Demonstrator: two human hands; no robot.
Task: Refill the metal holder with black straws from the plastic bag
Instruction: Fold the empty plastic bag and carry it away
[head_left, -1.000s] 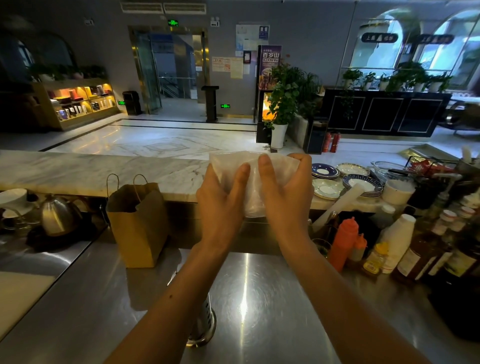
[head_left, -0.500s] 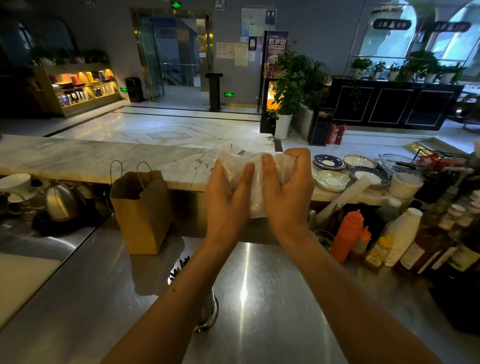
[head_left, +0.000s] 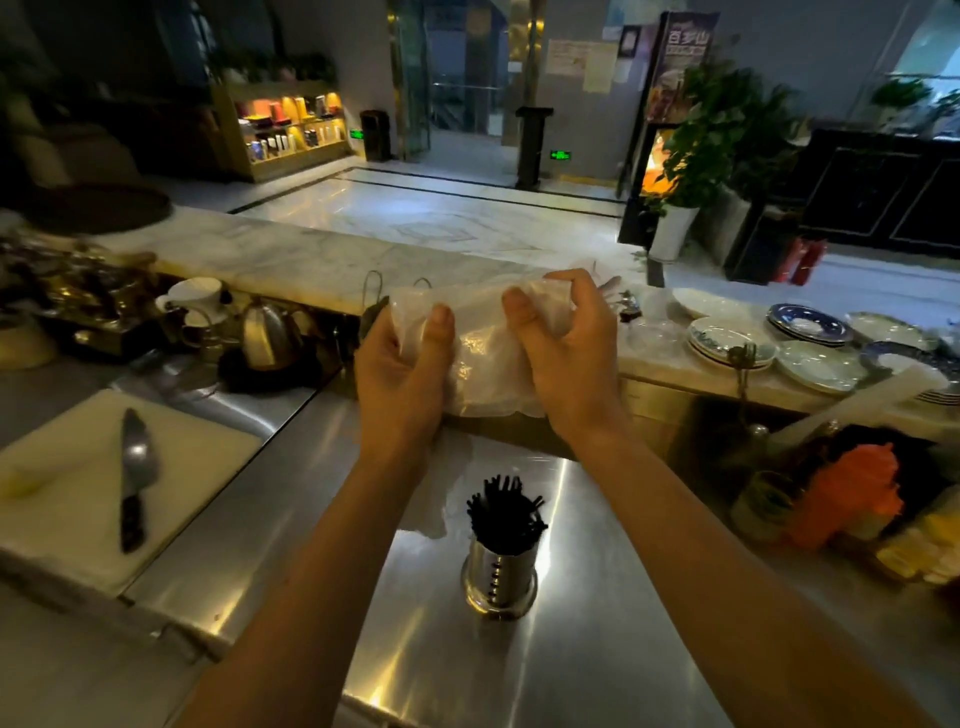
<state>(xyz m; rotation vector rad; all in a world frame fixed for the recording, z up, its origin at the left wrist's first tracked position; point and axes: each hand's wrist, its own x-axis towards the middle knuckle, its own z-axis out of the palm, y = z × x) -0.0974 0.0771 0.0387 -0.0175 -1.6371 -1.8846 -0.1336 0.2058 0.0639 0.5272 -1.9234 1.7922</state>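
Note:
A crumpled clear plastic bag (head_left: 480, 358) is held in the air above the steel counter. My left hand (head_left: 402, 374) grips its left end and my right hand (head_left: 563, 358) grips its right end, thumbs on the near side. No straws show inside the bag. Below and between my forearms stands the round metal holder (head_left: 500, 582), upright on the counter, with a bunch of black straws (head_left: 506, 514) sticking out of its top.
A white cutting board (head_left: 72, 483) with a knife (head_left: 134, 480) lies at the left. A kettle (head_left: 267, 332) stands behind it. Stacked plates (head_left: 727, 345) sit on the marble ledge at the right, with an orange bottle (head_left: 847, 493) and other bottles below.
The view has swung left and down, so the holder with straws now shows fully. My hands have drawn slightly apart along the bag, which is stretched wider between them.

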